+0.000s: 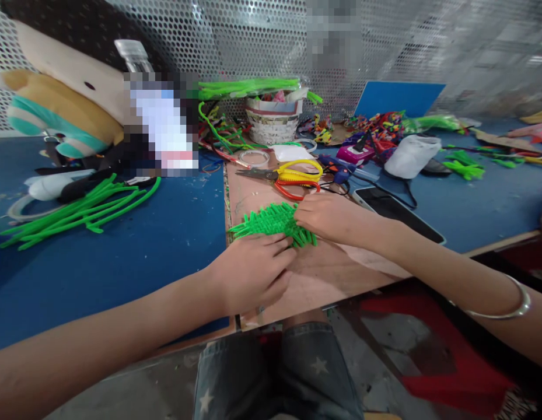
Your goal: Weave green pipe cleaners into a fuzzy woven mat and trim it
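A bright green piece woven from fuzzy pipe cleaners (pixel 267 222) lies on a brown board (pixel 323 274) at the table's front edge. My left hand (pixel 252 269) rests on its near side with the fingers curled and pressed onto the green strands. My right hand (pixel 327 217) closes on its right end, fingers pinched around the strands. A silver bangle (pixel 511 303) circles my right forearm.
Yellow scissors (pixel 297 170) and red-handled scissors (pixel 297 189) lie just behind the board. Loose green pipe cleaners (pixel 82 211) lie on the blue table at left, below a plush toy (pixel 65 99). A phone (pixel 395 211), a white basket (pixel 273 121) and colourful clutter sit behind.
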Demonstrator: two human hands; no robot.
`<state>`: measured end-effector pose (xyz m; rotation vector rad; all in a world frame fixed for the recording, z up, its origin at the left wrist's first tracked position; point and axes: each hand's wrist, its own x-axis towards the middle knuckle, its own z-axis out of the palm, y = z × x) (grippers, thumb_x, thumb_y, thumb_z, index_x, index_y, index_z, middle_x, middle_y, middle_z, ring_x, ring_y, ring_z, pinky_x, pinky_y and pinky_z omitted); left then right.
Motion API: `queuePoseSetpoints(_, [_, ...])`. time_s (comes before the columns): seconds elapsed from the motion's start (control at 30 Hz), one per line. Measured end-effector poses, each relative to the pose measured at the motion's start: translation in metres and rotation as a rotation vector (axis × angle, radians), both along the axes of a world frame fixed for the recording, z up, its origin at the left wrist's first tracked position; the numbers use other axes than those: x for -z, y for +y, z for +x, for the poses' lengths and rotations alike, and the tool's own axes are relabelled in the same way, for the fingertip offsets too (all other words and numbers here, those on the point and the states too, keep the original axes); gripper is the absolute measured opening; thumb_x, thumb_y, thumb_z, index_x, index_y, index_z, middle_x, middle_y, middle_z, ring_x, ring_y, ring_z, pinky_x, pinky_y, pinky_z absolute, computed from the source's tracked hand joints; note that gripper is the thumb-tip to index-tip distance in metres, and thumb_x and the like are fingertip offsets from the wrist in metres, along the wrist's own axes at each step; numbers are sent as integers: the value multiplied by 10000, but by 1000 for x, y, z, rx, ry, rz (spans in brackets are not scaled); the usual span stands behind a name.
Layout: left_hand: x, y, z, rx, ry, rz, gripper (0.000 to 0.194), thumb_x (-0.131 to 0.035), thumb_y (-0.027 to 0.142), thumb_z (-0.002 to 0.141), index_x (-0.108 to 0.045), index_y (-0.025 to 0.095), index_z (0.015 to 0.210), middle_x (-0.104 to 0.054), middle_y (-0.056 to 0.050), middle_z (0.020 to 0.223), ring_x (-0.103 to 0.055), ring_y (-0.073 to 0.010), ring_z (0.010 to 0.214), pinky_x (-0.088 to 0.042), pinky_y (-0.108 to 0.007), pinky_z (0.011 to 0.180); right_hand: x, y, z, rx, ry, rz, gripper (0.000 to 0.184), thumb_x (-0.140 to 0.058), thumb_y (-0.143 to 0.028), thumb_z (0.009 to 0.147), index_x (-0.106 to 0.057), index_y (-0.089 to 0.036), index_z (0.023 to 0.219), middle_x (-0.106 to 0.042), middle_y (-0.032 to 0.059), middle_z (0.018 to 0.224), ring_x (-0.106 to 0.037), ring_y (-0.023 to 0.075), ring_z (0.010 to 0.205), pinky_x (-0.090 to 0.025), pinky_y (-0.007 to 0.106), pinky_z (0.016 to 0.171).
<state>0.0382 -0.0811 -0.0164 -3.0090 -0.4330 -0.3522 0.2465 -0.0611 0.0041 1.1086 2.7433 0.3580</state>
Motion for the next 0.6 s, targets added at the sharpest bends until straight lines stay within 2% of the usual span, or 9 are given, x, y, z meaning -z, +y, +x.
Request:
queuePoseSetpoints(0.07, [1, 0, -1, -2, -10, 2, 345, -395, 268, 877, -622, 111, 1083, -635, -118, 1169, -593, -226, 1094, -502, -353, 905, 1, 5, 6, 42, 130, -64, 200, -455, -125, 861, -655, -111, 861, -685, 99, 897, -611, 197, 873, -450, 325, 785])
queuePoseSetpoints(0.2, [2, 0, -1, -6, -18, -6, 360, -381, 269, 888, -592, 126, 1142, -632, -108, 1178, -593, -223, 1094, -508, -354, 891, 4, 9, 17, 1, 314, -142, 181, -495, -147, 844, -665, -135, 907, -692, 66, 931, -615, 178, 898, -452, 311, 824])
queuePoseSetpoints(0.33, [3, 1, -2, 9, -36, -9, 349, -392, 265, 882, -609, 110, 1108, -635, -121, 1170, -591, -233, 1096, -506, -366, 893, 3, 3, 17, -5, 283, -99, 214, -458, -158, 859, -659, -119, 920, -685, 90, 953, -605, 212, 923, -449, 359, 849])
queuePoseSetpoints(0.6, [5, 0, -2, 21, -66, 32, 327, -415, 252, 867, -628, 98, 1062, -646, -128, 1145, -611, -235, 1064, -518, -365, 872, -4, -2, 15, 7, 228, -152, 222, -478, -225, 866, -653, -116, 948, -677, 91, 963, -606, 219, 925, -451, 359, 829])
